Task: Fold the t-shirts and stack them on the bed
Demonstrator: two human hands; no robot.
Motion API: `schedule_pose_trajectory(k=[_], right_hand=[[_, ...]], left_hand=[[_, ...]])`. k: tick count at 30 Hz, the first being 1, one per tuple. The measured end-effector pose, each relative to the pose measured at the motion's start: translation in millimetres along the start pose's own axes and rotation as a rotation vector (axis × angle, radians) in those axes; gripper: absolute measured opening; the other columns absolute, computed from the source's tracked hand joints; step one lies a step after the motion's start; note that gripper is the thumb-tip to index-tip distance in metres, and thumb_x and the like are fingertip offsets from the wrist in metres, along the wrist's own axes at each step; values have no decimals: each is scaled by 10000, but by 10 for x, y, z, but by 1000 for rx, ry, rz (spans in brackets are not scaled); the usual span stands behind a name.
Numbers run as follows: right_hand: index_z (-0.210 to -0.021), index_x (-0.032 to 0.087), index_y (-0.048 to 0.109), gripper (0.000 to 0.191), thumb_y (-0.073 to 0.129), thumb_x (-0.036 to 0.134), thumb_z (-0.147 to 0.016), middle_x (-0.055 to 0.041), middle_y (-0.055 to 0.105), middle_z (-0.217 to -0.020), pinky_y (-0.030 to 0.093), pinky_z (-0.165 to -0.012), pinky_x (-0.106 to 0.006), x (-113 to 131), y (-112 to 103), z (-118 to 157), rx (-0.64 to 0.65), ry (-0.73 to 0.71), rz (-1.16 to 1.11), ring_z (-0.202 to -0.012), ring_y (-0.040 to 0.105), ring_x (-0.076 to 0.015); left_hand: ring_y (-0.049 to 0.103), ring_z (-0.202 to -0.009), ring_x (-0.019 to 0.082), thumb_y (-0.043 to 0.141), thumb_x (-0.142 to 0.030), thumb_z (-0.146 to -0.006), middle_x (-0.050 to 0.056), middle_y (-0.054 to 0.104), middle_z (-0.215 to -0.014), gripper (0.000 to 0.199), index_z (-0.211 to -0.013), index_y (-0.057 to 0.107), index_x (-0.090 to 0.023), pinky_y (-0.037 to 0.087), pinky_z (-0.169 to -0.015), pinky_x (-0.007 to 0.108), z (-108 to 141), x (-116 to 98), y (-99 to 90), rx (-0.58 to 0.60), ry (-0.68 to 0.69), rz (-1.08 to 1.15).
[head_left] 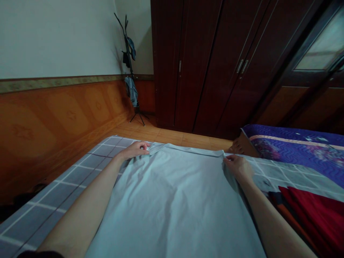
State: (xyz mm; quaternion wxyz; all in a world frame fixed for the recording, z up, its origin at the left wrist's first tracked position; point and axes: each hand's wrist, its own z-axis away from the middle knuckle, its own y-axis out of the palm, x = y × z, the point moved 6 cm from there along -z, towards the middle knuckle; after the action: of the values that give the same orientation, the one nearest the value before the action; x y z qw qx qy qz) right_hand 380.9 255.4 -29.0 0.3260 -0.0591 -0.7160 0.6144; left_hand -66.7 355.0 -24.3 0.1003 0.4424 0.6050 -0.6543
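A pale, plain shirt [182,193] lies spread over the checked bed sheet [72,179], lightly wrinkled, its near end running out of view at the bottom. My left hand [135,149] pinches the far left corner of the cloth between thumb and fingers. At the far right corner, my right hand [240,167] is closed on the same shirt, its fingertips partly hidden by the fabric. Between the two hands the far edge runs nearly straight and looks slightly turned over.
Folded red and dark clothes [317,211] lie on the bed at the right. Beyond them is a purple flowered mattress [295,143]. A dark wardrobe [199,71] stands past the bed's far edge, with a coat stand [130,68] holding clothes in the corner.
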Motion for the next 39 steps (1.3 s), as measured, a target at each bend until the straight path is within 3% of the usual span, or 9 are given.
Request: schedule_pose_trajectory(k=[2,5,9,14,22,27,31,36,39], right_hand=[[-998,205,680,315,500,391,-818,-191,663,-969,456,-693,-456,13,-17,16,-16,18,-9,-943,609,-391],[-999,225,662,285,493,374,-826,-155,671,-966,455,-696,-417,37,-29,40,-50,22,-31,-944,617,-356],[-937,213,665,231,504,314,-806,-137,679,-912,452,-689,-389,21,-23,24,-101,-4,-84,-911,627,-334],[-995,192,669,272,492,236,-793,-109,689,-913,453,-697,-353,-24,5,-46,-103,-38,-140,-894,636,-293],[-1196,195,608,415,524,372,-830,-107,688,-926,458,-697,-368,28,47,-71,-26,-80,-142,-887,644,-295],[-1245,177,579,466,493,435,-867,-119,686,-937,454,-722,-384,52,52,-46,-4,-70,-102,-937,633,-320],[-1238,176,594,462,483,441,-876,-138,686,-944,452,-714,-403,68,42,-26,-4,-66,-74,-967,621,-355],[-1182,198,632,411,510,419,-859,-139,684,-960,458,-676,-390,68,41,-21,-18,-58,-54,-928,632,-346],[-1205,208,611,414,525,379,-838,-125,685,-947,459,-663,-380,66,45,-11,-43,-58,-55,-905,636,-331]], left_hand=[[577,-1086,235,580,-267,-708,67,632,-1163,171,-851,636,-193,444,-945,351,-11,-14,6,-10,26,-69],[516,-1169,210,499,-144,-678,44,585,-1200,401,-1045,642,-218,377,-1032,342,-31,-36,24,-25,62,-202],[500,-1192,239,459,-69,-662,44,494,-1287,421,-977,687,-230,372,-1041,365,-15,-36,47,-38,57,-391],[503,-1192,266,457,-38,-693,55,395,-1396,530,-1144,630,-257,398,-1012,386,13,-41,88,-70,60,-562],[507,-1181,234,489,-32,-681,31,436,-1382,379,-940,673,-239,419,-983,341,22,-176,98,-63,67,-704],[443,-1220,356,479,-57,-739,140,373,-1430,453,-1157,597,-187,373,-979,531,89,-83,-56,-235,-88,-799],[435,-1238,324,427,-94,-798,186,389,-1394,515,-1310,475,-125,402,-983,469,82,-4,-128,-344,-116,-810],[428,-1263,188,433,5,-681,16,421,-1406,490,-1040,659,-240,371,-1042,314,26,-55,-12,-211,62,-801],[450,-1238,231,467,-31,-698,37,442,-1392,339,-890,675,-217,383,-1020,358,53,-49,-19,-208,66,-814]])
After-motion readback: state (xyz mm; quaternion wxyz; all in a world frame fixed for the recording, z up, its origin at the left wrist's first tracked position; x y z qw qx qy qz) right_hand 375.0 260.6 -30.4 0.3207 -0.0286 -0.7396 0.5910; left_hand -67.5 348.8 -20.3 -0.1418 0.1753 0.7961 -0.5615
